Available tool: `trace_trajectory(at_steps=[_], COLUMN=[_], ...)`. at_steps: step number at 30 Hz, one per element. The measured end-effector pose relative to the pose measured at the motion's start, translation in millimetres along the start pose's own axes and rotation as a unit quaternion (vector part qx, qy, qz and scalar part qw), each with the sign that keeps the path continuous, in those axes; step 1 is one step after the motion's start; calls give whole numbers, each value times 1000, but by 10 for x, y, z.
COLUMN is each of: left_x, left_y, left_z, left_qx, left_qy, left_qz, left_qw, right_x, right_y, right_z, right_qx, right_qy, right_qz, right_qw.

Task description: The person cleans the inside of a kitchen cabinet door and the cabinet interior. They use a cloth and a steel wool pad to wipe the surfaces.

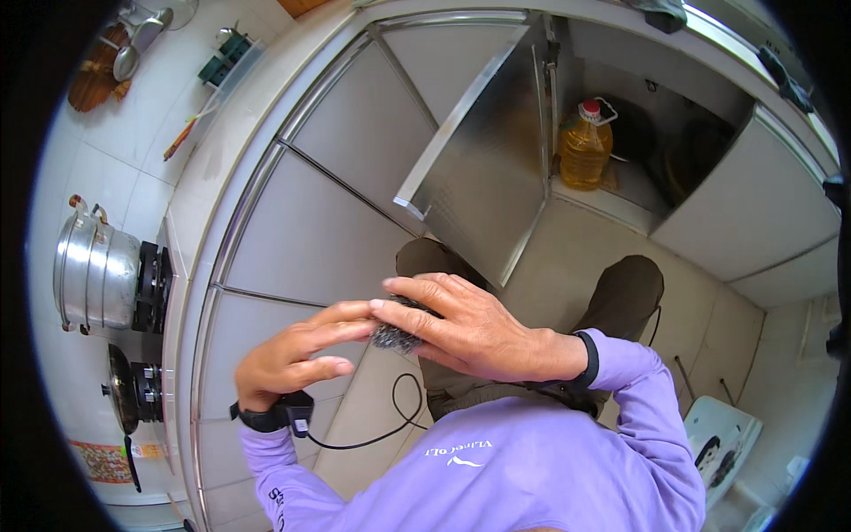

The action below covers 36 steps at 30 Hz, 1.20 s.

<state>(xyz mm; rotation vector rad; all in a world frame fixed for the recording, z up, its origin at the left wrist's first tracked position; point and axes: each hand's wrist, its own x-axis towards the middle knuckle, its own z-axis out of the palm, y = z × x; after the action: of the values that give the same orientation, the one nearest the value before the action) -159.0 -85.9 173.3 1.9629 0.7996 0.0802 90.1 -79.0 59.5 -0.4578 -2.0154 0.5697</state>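
Note:
A grey steel wool scouring pad [396,338] lies under the fingers of my right hand [465,326], which is closed around it. My left hand [299,346] is to the left of the pad, with its fingers spread and its fingertips at the pad's edge, close to my right fingertips. Both hands are over my lap. In front of me a metal-faced cabinet door [492,159] stands swung out. Inside the cabinet, a bottle of yellow oil [585,149] with a red cap stands beside a dark round pan [628,126].
Closed cabinet fronts [319,226] run along my left, below the tiled countertop [199,193]. On it, a steamer pot [100,272] and a lidded pan [121,389] stand on burners. A black cable [372,443] hangs from my left wrist. A white box-like object [721,439] stands at the right.

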Motion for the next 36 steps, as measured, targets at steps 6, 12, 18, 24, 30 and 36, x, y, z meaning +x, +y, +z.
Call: trace_trajectory(at_steps=[6, 12, 18, 24, 30, 36], left_x=[474, 834, 1338, 1780, 1842, 1862], left_y=[-276, -330, -311, -374, -482, -480], left_z=[363, 271, 50, 71, 133, 138], left_qx=[-112, -66, 17, -76, -84, -54], left_qy=[-26, 321, 430, 441, 498, 513], left_qz=[-27, -56, 86, 148, 167, 171], left_qw=[993, 943, 899, 882, 847, 840], right_x=[-610, -957, -505, -177, -138, -228], right_y=[195, 604, 758, 809, 880, 1022], right_z=[46, 6, 186, 497, 687, 687], right_qx=[53, 84, 86, 63, 17, -2], right_qy=[50, 209, 342, 391, 383, 347], right_qz=[126, 372, 283, 248, 257, 273], right_qw=[989, 901, 892, 884, 887, 897])
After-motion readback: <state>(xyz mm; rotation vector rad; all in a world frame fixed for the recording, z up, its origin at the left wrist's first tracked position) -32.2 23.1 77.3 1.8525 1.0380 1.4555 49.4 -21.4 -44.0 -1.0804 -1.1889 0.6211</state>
